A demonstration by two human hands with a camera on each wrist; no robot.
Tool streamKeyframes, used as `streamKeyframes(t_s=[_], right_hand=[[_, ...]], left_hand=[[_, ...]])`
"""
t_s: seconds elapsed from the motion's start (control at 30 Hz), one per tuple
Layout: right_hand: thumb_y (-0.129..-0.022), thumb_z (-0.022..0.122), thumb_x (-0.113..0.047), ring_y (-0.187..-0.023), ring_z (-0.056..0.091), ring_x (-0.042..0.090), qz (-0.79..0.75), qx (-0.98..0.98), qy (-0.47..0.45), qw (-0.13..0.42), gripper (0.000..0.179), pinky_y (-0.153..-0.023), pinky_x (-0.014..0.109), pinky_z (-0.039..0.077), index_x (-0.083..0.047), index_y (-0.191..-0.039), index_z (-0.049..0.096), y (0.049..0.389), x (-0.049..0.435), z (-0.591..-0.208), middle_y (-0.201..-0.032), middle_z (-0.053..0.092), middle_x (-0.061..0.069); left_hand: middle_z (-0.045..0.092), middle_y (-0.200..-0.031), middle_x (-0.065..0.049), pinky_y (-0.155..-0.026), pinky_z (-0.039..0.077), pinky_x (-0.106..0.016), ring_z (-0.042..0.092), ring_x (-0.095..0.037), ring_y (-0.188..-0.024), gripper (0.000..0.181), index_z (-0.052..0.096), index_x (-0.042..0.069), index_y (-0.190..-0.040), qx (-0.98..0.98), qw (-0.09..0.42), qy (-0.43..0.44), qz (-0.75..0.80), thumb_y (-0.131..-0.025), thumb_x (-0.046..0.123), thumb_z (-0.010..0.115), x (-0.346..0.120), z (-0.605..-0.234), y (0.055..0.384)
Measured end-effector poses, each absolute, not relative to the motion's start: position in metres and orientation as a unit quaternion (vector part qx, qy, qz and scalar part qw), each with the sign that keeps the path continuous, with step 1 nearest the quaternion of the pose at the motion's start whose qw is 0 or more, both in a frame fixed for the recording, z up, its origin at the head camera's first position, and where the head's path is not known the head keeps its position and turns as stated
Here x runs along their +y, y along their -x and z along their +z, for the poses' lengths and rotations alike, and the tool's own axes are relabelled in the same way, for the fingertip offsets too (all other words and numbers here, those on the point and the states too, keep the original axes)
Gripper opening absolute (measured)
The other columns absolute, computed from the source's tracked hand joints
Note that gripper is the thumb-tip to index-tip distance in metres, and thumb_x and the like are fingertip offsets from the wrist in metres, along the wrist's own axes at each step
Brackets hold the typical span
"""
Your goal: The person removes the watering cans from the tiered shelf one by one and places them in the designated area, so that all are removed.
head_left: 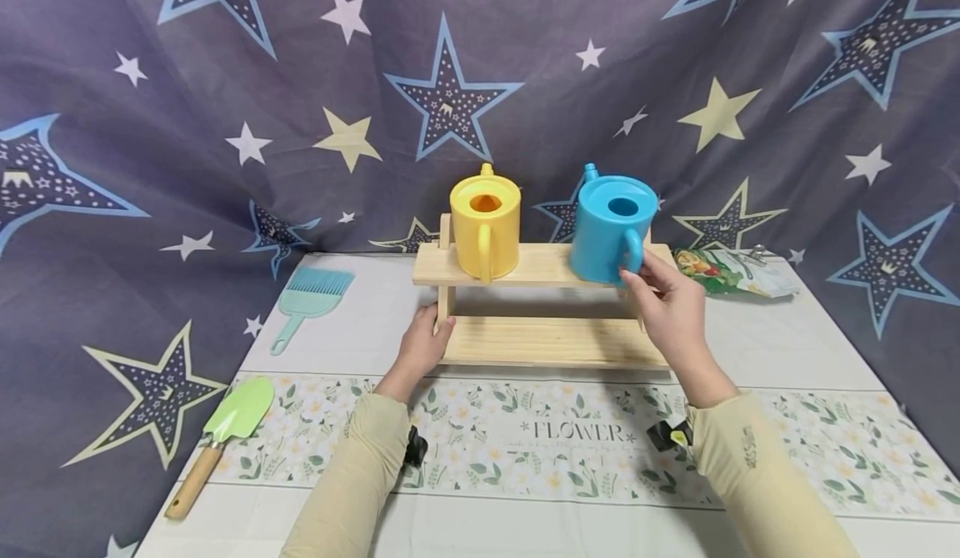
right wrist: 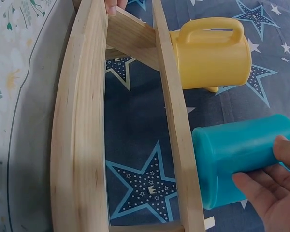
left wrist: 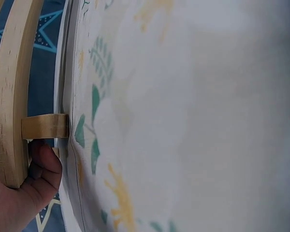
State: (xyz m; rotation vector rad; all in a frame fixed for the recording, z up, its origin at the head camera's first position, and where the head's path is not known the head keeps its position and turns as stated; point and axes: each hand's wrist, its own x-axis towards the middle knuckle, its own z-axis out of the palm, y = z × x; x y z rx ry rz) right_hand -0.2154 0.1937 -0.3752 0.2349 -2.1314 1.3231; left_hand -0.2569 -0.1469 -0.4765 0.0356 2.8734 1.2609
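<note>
A: Where's the blue watering can (head_left: 596, 245)?
B: Upright on the right part of the wooden rack's (head_left: 546, 263) upper board. Yellow watering can (head_left: 467, 241) on the left part of the same board, apart from it.
A: Contents?
B: Can't tell. Each has a round hole in the top; from above I only see shaded inside. Both spouts point away from the person, handles face them.
A: Hands?
B: Right hand (head_left: 670, 304): thumb and fingers pinching the blue can at the lower part of its handle, forearm reaching in from the lower right. Left hand (head_left: 422, 343): fingers curled round the left end of the lower board.
A: Wrist cams add anything?
B: Left wrist: curled fingers right beside a short wooden foot (left wrist: 44, 126) under the board, which the head view hides. Right wrist: a fingertip against the blue can's side wall, near the handle.
A: Rest?
B: Pouch (head_left: 750, 277) with a clip right of the rack, contents hidden. Left side of the tabletop (head_left: 375, 291): pale blue brush (head_left: 306, 301), then the green trowel (head_left: 242, 408) nearer the person.
</note>
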Motion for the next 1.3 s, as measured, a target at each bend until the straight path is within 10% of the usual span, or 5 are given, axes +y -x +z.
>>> streamKeyframes(t_s=[1.1, 1.3], right_hand=[[-0.088, 0.072, -0.003, -0.083, 0.06, -0.012, 0.48, -0.807, -0.059, 0.339, 0.037, -0.071, 0.006, 0.047, -0.007, -0.125, 0.067, 0.179, 0.228, -0.372, -0.099, 0.071, 0.02], [-0.087, 0.073, -0.003, -0.083, 0.061, -0.011, 0.47, -0.81, -0.052, 0.347, 0.038, -0.071, 0.005, 0.047, -0.008, -0.125, 0.068, 0.171, 0.237, -0.372, -0.095, 0.07, -0.004]], left_hand=[[0.049, -0.128, -0.016, -0.101, 0.042, -0.048, 0.053, -0.031, -0.117, 0.051, 0.04, 0.005, -0.147, 0.916, 0.0, -0.01, 0.402, -0.104, 0.031, 0.046, -0.147, -0.48, 0.259], [0.048, -0.13, -0.016, -0.104, 0.04, -0.049, 0.051, -0.032, -0.12, 0.051, 0.038, 0.007, -0.148, 0.912, 0.005, -0.013, 0.409, -0.104, 0.031, 0.046, -0.147, -0.481, 0.26]])
